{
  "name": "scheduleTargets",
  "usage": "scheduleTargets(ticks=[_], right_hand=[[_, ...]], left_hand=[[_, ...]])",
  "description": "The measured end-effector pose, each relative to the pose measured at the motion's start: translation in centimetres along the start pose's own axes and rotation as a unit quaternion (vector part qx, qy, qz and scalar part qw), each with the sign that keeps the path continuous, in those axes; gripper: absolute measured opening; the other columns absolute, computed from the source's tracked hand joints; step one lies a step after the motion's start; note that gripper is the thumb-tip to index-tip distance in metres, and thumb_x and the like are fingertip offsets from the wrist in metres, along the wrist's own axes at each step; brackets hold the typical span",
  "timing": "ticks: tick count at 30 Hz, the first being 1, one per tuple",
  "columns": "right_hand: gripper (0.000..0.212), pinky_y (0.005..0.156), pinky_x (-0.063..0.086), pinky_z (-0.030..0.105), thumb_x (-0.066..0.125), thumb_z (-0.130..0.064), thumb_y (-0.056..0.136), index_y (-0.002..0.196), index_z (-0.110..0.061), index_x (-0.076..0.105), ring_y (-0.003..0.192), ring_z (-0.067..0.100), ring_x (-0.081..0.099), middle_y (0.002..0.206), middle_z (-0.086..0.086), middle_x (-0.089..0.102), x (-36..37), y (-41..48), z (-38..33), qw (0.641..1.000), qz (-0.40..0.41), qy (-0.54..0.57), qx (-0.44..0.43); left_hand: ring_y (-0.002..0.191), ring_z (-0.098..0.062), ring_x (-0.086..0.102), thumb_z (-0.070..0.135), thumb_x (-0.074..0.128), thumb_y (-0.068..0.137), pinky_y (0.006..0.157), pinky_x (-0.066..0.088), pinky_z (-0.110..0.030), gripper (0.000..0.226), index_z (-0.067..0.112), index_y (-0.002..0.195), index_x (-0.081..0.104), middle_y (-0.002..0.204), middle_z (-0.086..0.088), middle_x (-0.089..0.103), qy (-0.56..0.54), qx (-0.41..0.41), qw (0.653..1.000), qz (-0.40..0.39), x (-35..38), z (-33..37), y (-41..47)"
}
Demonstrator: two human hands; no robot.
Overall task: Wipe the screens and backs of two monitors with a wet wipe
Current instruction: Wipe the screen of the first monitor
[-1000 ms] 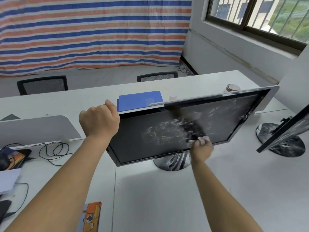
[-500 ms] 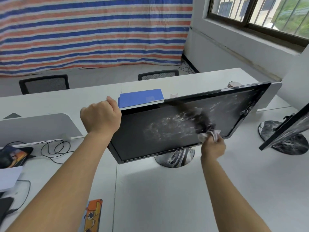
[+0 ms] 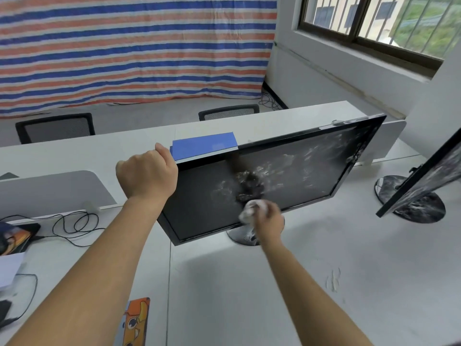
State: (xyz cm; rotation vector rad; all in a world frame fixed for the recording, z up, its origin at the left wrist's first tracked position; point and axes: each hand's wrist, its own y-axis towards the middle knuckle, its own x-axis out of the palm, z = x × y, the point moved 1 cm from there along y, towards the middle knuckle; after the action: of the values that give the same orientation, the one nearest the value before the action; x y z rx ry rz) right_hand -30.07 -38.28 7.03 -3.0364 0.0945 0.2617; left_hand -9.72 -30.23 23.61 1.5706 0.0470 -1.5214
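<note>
**A:** On the white desk (image 3: 324,283) in front of you, in the head view, the first monitor (image 3: 269,186) stands tilted on its round base. Your left hand (image 3: 147,174) is closed over its top left corner, fingers curled around the edge, and this holds it steady.

**B:** And the right one?

**A:** Your right hand (image 3: 268,219) is blurred. Its fingers are bunched around the wet wipe (image 3: 249,209), which is pressed against the lower edge of the screen, near the middle. You can see whitish smears across the centre and the upper right of the glass.

**B:** How do I do this step well?

**A:** I think you should make long, overlapping strokes from one side to the other, with light pressure, and keep the left hand firm so the panel does not rock. Please go over the smears again, then the back.

**B:** And the other monitor?

**A:** The second monitor (image 3: 424,181) is at the right edge, well apart, only partly visible. There are 2 monitors to clean, so I judge much work remains.
</note>
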Motion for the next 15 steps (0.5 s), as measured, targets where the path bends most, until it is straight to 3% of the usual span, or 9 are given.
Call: scheduleTargets(ticks=[1,3,6,8,9,11,12,14,15], right_hand=[[0.016,0.069,0.037,0.011,0.056,-0.014,0.088,0.095,-0.009,0.069,0.090,0.018,0.067,0.084,0.001,0.064,-1.7,2.1,-0.2,0.996,0.075,0.014,0.036],[0.021,0.075,0.039,0.020,0.054,-0.014,0.087,0.095,-0.015,0.073,0.093,0.026,0.065,0.089,-0.001,0.064,-4.9,5.3,-1.4,0.981,0.178,0.015,0.072],[0.022,0.084,0.048,0.032,0.053,-0.013,0.088,0.095,-0.017,0.073,0.088,0.029,0.062,0.094,0.006,0.065,-5.8,6.8,-3.0,0.975,0.220,-0.010,0.041],[0.022,0.093,0.047,0.038,0.053,-0.017,0.090,0.104,-0.010,0.069,0.094,0.033,0.060,0.104,0.016,0.062,-3.8,5.4,-3.3,0.981,0.185,-0.054,-0.005],[0.021,0.091,0.049,0.039,0.051,-0.020,0.089,0.099,-0.011,0.068,0.091,0.030,0.061,0.100,0.015,0.063,-2.3,4.0,-3.0,0.986,0.143,-0.073,-0.036],[0.019,0.069,0.053,0.024,0.048,-0.015,0.087,0.080,-0.014,0.065,0.068,0.007,0.062,0.080,0.005,0.062,0.0,0.8,-2.4,0.987,0.008,-0.116,-0.113],[0.019,0.059,0.046,0.010,0.051,-0.008,0.089,0.081,-0.013,0.067,0.059,-0.003,0.057,0.079,0.001,0.058,0.8,-0.5,-1.9,0.980,-0.076,-0.130,-0.133],[0.017,0.061,0.034,-0.003,0.059,-0.007,0.091,0.099,-0.012,0.073,0.065,-0.007,0.053,0.089,-0.004,0.053,1.1,-2.2,-0.7,0.955,-0.185,-0.187,-0.140],[0.018,0.066,0.034,-0.002,0.060,-0.008,0.091,0.103,-0.014,0.073,0.070,-0.005,0.053,0.091,-0.005,0.055,0.8,-1.9,-0.2,0.959,-0.176,-0.184,-0.123]], left_hand=[[0.055,-0.032,0.049,0.025,0.022,0.104,0.066,0.032,-0.037,0.066,-0.005,0.060,0.061,0.060,-0.022,0.060,0.008,0.002,1.000,-0.001,0.1,0.0,0.0],[0.056,-0.035,0.054,0.026,0.022,0.104,0.066,0.033,-0.037,0.067,-0.005,0.060,0.062,0.061,-0.024,0.063,0.015,0.006,1.000,-0.001,0.2,0.0,0.2],[0.055,-0.032,0.051,0.027,0.022,0.104,0.066,0.035,-0.037,0.066,0.000,0.056,0.059,0.060,-0.022,0.063,0.010,0.006,1.000,0.000,0.3,0.2,0.3],[0.055,-0.034,0.055,0.027,0.022,0.104,0.066,0.036,-0.037,0.064,0.002,0.054,0.054,0.060,-0.023,0.062,0.010,0.003,1.000,0.000,0.3,0.2,0.4],[0.056,-0.036,0.057,0.027,0.022,0.104,0.066,0.037,-0.037,0.064,0.003,0.053,0.052,0.059,-0.023,0.062,0.009,0.000,1.000,-0.001,0.3,0.1,0.4],[0.055,-0.037,0.057,0.027,0.021,0.104,0.066,0.038,-0.038,0.064,0.003,0.053,0.051,0.057,-0.022,0.061,0.007,-0.003,1.000,-0.006,0.3,0.2,0.4],[0.055,-0.037,0.058,0.028,0.021,0.104,0.067,0.039,-0.038,0.065,0.003,0.053,0.053,0.057,-0.022,0.060,0.007,-0.003,1.000,-0.007,0.2,0.3,0.5],[0.055,-0.037,0.058,0.027,0.022,0.104,0.066,0.039,-0.038,0.066,0.001,0.054,0.055,0.057,-0.022,0.060,0.005,-0.002,1.000,-0.007,0.3,0.4,0.5],[0.055,-0.037,0.057,0.027,0.022,0.104,0.066,0.039,-0.038,0.066,0.000,0.054,0.056,0.057,-0.023,0.060,0.002,-0.001,1.000,-0.006,0.3,0.4,0.5]])
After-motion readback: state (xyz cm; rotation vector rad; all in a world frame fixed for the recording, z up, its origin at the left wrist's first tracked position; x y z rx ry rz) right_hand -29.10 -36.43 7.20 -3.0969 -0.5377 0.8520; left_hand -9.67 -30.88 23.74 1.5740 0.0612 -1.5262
